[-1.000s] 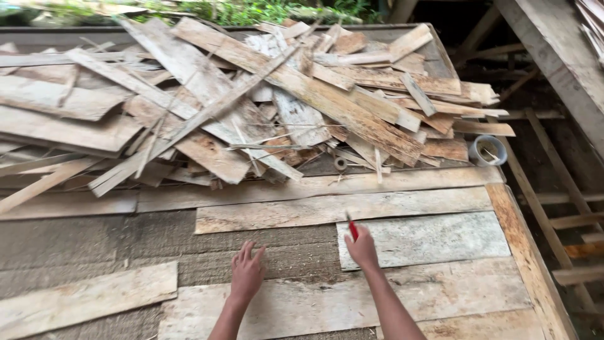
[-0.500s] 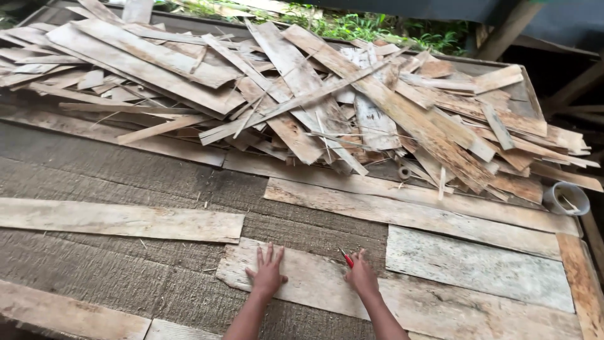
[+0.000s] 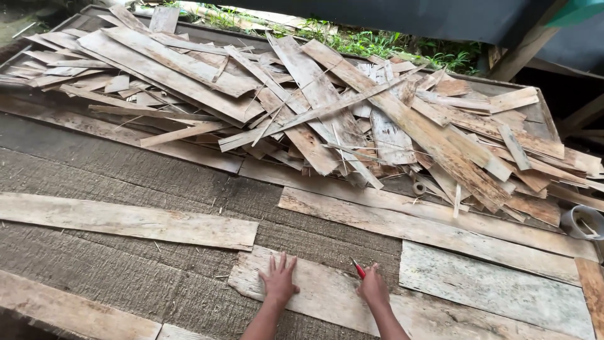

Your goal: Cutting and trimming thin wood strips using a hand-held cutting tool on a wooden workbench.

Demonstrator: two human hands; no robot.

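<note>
We see a pale, thin veneer strip (image 3: 327, 296) lying flat on the coarse brown matting (image 3: 126, 176), close to its near edge and a little right of the middle. The left hand (image 3: 279, 281) is spread open, fingers apart, palm pressed down on the left part of that strip and gripping nothing. The right hand (image 3: 374, 288) rests on the same strip just to the right, curled closed around a red-handled tool (image 3: 358, 269) whose red end pokes out toward the far side; we cannot tell what kind of tool it is.

Just right of the strip lies a greyer veneer sheet (image 3: 497, 289), its edge touching or nearly touching. Beyond both, a long veneer board (image 3: 428, 223) runs slantwise toward the right edge. To the left, apart from the hands, another long strip (image 3: 126, 220) lies across the matting, and one more (image 3: 75, 311) sits at the near left corner.

Along the far side we see a big heap of wood scraps (image 3: 327, 107), piled loosely and crossing each other. A grey bucket (image 3: 582, 221) stands at the right edge
</note>
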